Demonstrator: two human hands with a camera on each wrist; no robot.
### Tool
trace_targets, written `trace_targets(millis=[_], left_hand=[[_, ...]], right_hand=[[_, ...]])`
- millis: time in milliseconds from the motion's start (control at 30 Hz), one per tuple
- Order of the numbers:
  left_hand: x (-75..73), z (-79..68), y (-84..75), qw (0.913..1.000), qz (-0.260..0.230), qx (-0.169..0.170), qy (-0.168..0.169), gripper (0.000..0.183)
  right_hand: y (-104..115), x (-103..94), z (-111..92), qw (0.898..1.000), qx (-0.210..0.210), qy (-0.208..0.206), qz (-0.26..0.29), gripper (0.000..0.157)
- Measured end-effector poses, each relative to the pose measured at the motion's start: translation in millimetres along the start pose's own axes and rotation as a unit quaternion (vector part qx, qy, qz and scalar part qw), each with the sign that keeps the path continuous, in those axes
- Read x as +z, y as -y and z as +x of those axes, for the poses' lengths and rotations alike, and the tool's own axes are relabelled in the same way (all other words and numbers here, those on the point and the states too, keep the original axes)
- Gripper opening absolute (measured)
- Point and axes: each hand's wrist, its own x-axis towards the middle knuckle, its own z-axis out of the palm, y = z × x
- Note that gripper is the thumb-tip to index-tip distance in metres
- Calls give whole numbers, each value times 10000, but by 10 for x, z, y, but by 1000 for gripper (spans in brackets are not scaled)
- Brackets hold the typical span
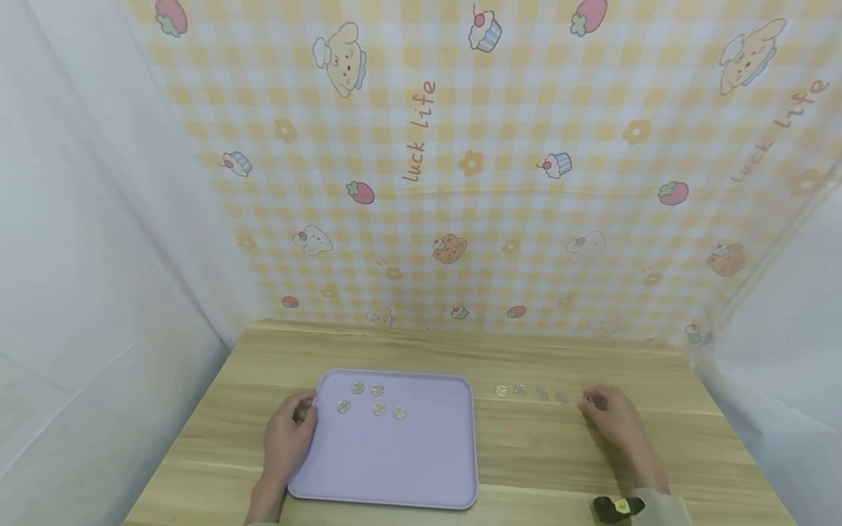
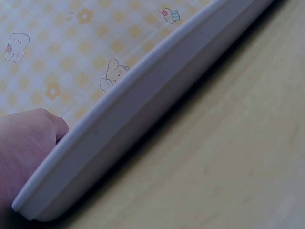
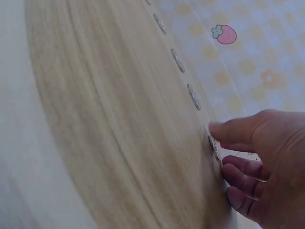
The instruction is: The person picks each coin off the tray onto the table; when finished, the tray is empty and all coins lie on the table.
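Observation:
A shallow lilac tray (image 1: 395, 467) lies on the wooden table, with several silvery coins (image 1: 378, 409) on its far left part. My left hand (image 1: 289, 431) grips the tray's left rim with bent fingers. In the left wrist view that hand (image 2: 28, 143) is partly hidden behind the tray wall (image 2: 143, 105). Right of the tray, several more coins (image 1: 541, 394) lie in a row. At the row's right end my right hand (image 1: 615, 420) pinches a coin (image 3: 214, 148) close at the tabletop, thumb on one side and fingers on the other.
The wooden table (image 1: 539, 467) meets a yellow checked cloth (image 1: 500, 219) with cartoon prints at its back edge. White sheets (image 1: 99, 292) hang at both sides. A dark band (image 1: 618, 508) sits at the right sleeve.

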Motion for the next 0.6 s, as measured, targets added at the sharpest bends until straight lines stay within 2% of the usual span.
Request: trace_targets(millis=[200, 333, 600], left_hand=[[3, -4, -8, 10000, -27, 2, 89, 30], [-14, 3, -12, 9999, -46, -13, 101, 30], [-28, 1, -23, 10000, -67, 9, 67, 30]], right_hand=[[-7, 8, -50, 9991, 57, -280, 324, 44], [54, 4, -48, 9982, 27, -482, 360, 42], [211, 14, -74, 9975, 73, -593, 379, 43]])
